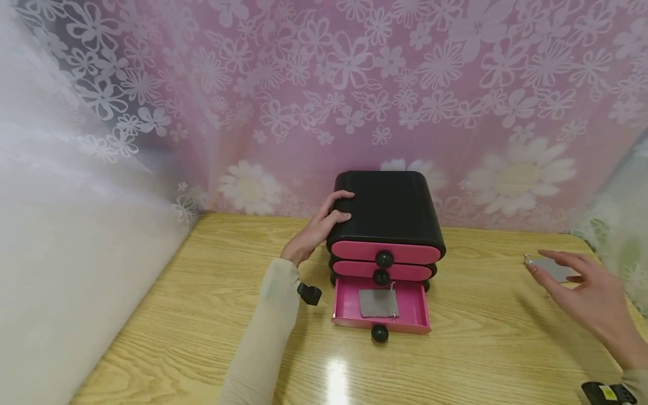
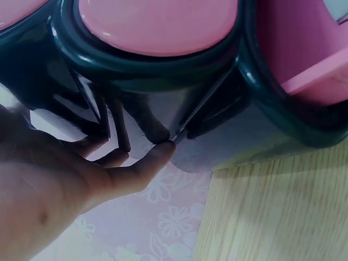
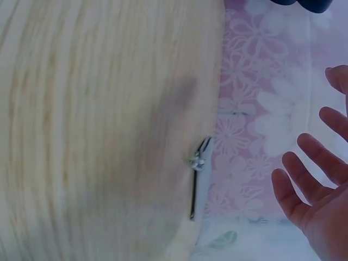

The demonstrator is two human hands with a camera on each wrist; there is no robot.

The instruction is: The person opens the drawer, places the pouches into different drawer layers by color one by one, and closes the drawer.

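A small black chest of drawers with pink drawer fronts stands on the table, its bottom drawer pulled out. Inside that drawer lies a grey drawstring pouch. My left hand rests against the chest's left side, fingers extended; in the left wrist view, the fingertips touch its glossy black side. At the far right, my right hand hovers over a flat grey thing with a small silver bit at one end. The right wrist view shows that hand with fingers spread and apart from the thing.
The wooden table spreads on both sides of the chest. A flowered pink curtain hangs behind, close to the chest's back. Pale sheeting borders the left side. Black round knobs stick out from the drawers.
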